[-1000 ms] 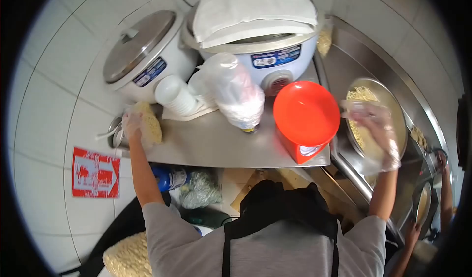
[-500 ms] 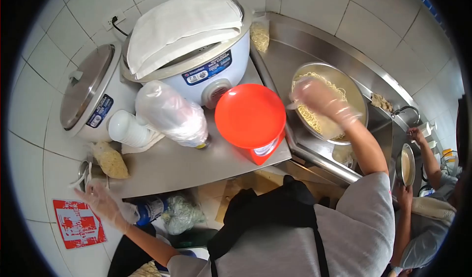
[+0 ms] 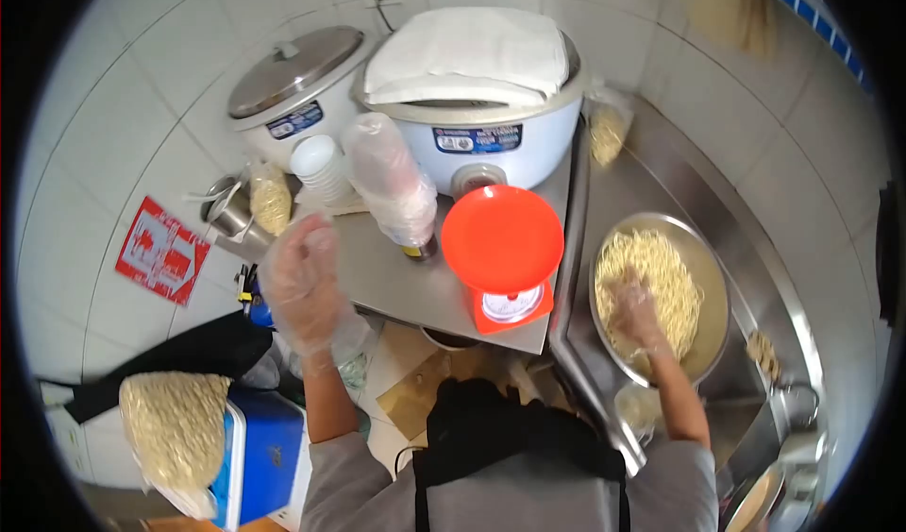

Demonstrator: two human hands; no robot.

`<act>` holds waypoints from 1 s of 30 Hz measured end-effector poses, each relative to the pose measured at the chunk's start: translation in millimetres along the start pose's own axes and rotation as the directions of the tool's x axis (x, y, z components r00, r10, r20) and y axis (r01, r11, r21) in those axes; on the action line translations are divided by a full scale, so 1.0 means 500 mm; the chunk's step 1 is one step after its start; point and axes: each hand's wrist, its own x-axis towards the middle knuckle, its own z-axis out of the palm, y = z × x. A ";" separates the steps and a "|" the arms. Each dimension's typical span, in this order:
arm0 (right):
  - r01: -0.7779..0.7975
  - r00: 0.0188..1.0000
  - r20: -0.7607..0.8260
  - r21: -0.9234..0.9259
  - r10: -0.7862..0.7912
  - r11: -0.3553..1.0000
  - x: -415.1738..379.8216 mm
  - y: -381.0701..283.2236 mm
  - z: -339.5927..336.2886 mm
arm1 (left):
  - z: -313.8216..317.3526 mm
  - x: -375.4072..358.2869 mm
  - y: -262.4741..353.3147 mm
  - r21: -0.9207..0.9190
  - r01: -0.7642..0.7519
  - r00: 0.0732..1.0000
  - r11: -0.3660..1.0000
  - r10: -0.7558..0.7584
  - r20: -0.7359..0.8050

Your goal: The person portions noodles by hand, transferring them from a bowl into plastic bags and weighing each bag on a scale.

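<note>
My right hand (image 3: 637, 315), in a clear plastic glove, reaches into a metal bowl (image 3: 715, 329) and grips some of the yellow noodles (image 3: 668, 277); its fingertips are partly hidden among them. My left hand (image 3: 307, 282), gloved the same way, is raised at the counter's left front edge, with nothing in its loosely bent fingers. Between my hands stands a red kitchen scale (image 3: 502, 239) with a round, bare pan. Left of it are a plastic-wrapped stack of cups (image 3: 387, 168) and white foam bowls (image 3: 321, 168).
Two large cookers (image 3: 510, 154) (image 3: 302, 88) stand at the back, one topped with folded white cloth (image 3: 467, 55). Small noodle bags (image 3: 271, 202) (image 3: 607, 135) lie left and back right. A large filled bag (image 3: 175, 428) rests by a blue container (image 3: 269, 456). A pan (image 3: 755, 499) shows lower right.
The view has shifted. My left hand has risen from the lower left toward the counter, its fingers less spread. My right hand has moved down into the noodles from above the bowl.
</note>
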 end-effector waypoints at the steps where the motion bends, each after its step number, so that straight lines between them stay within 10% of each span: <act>1: 0.035 0.999 -0.011 0.003 -0.035 0.999 0.002 0.018 0.003 | 0.001 0.007 0.034 0.160 -0.131 0.989 0.978 0.118 0.084; 5: 0.163 0.985 -0.108 0.347 -0.133 0.923 0.004 0.045 -0.048 | 0.055 0.100 0.090 0.156 -0.105 0.994 0.982 0.102 0.027; 7: 0.058 0.989 0.101 0.381 -0.104 0.923 0.016 0.055 -0.067 | 0.104 0.150 0.027 0.169 -0.271 0.955 0.948 0.242 0.171; 14: 0.125 0.986 0.057 0.354 -0.155 0.927 0.000 0.069 -0.045 | 0.115 0.245 0.001 0.297 -0.276 0.853 0.914 0.090 0.514; 16: 0.167 0.982 0.018 0.387 -0.188 0.907 -0.007 0.065 -0.058 | 0.119 0.266 -0.026 0.240 -0.506 0.741 0.829 0.275 0.613; 30: 0.009 0.987 0.149 0.323 -0.060 0.946 -0.005 0.018 -0.118 | 0.110 0.367 -0.072 0.108 -0.676 0.623 0.729 0.486 0.612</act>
